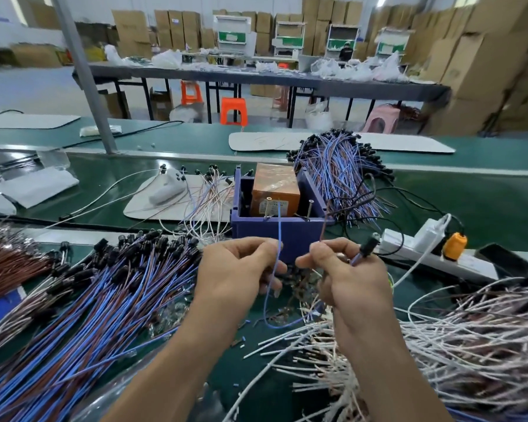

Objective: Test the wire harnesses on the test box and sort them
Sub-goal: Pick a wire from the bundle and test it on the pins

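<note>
Head camera: a person at a green workbench (470, 202) holds one wire harness up to a test box, both hands raised side by side.
Left hand (235, 269): thumb and forefinger pinch the harness's blue wire (279, 226), the remaining fingers curled beneath.
Right hand (345, 275): thumb and forefinger pinch the brown wire (323, 229). The harness's black connector (367, 246) juts out past this hand's outer side.
Wire ends: both rise from the fingertips toward the box. The blue tip stands by the left of two screw posts (310, 208) and the brown tip near the right one. Whether either touches metal cannot be told.
Slack: below the left hand the blue wire drops, then loops across toward the right hand.
Test box (275, 236): dark blue and open-topped, just beyond both hands, with an orange block (275, 187) inside.
Left of the left hand: a broad blue-and-brown pile (89, 300) of harnesses with black connectors, fanned across the bench.
Beyond the right hand: a second bundle (339, 175) of the same colours, behind the box.
Under and right of the right forearm: a tangled heap of white wires (470, 330).
Beyond the left hand: thin pale harnesses (208, 202) on a white mat (153, 208).
Right of the right hand: a white power strip (424, 254) carrying an orange plug (454, 246).
</note>
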